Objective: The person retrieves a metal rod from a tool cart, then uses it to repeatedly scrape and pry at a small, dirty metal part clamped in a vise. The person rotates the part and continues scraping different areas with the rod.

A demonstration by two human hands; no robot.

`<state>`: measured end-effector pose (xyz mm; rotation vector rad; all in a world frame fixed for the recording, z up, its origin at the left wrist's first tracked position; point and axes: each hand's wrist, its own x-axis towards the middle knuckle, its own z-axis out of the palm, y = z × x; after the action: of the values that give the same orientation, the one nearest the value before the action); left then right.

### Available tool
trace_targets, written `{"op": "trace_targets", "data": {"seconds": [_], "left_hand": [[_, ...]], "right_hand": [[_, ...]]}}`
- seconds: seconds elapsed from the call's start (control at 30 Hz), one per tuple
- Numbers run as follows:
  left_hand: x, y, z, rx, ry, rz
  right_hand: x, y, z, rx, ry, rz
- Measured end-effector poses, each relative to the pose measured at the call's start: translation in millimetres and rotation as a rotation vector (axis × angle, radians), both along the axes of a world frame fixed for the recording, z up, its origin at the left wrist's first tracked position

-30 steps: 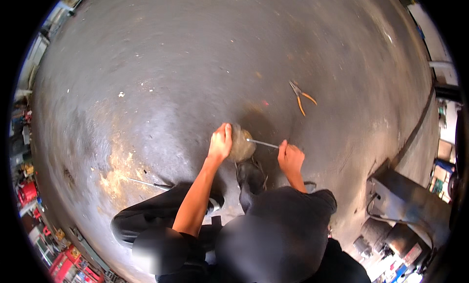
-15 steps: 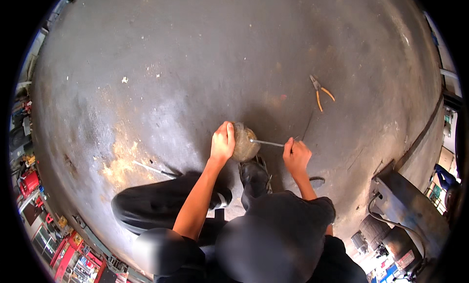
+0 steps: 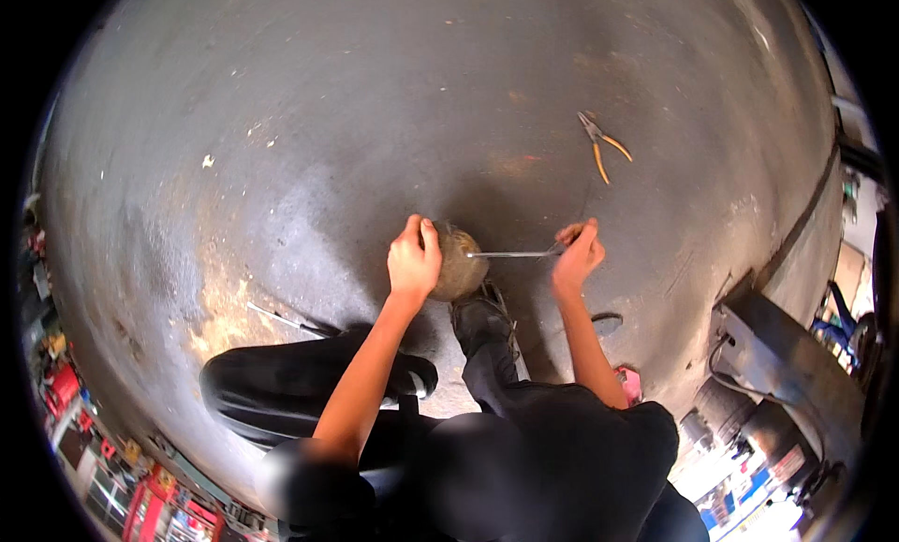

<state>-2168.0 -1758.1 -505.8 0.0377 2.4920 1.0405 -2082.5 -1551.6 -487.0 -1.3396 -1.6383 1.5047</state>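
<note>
A rounded, dirty brown-grey part (image 3: pixel 459 271) stands on the floor at the toe of my shoe (image 3: pixel 482 322). My left hand (image 3: pixel 413 257) is closed on its left side, thumb on top. A thin silver rod-like tool (image 3: pixel 510 255) runs straight out to the right from the part's face. Its exact kind is too small to tell. At the rod's outer end is my right hand (image 3: pixel 579 252), fingers curled round that end. The fingers partly hide the rod's tip.
Pliers with yellow handles (image 3: pixel 602 151) lie on the grey floor (image 3: pixel 328 83) at the far right. Near my left knee lies a slim silver tool with a dark handle (image 3: pixel 286 319). A dark oval piece (image 3: pixel 607 323) lies by my right forearm; a metal post base (image 3: pixel 782 364) stands at the right.
My right hand has moved up and turned at the rod's end. The rod now lies nearly level. The whole view has shifted a little, and a red object shows beside my right forearm.
</note>
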Motion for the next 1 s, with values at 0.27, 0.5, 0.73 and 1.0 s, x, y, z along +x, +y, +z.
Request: {"op": "trace_targets", "data": {"seconds": [0.27, 0.5, 0.73, 1.0], "left_hand": [[-3, 12, -2, -0.146, 0.130, 0.039], [13, 16, 1, -0.118, 0.091, 0.158], [19, 14, -3, -0.105, 0.104, 0.245], [20, 14, 3, -0.110, 0.005, 0.300]], "right_hand": [[-37, 34, -6, -0.870, 0.711, -0.148], [-72, 43, -7, -0.941, 0.569, 0.041], [-101, 42, -9, -0.959, 0.480, 0.084], [-110, 44, -10, -1.000, 0.481, 0.135]]}}
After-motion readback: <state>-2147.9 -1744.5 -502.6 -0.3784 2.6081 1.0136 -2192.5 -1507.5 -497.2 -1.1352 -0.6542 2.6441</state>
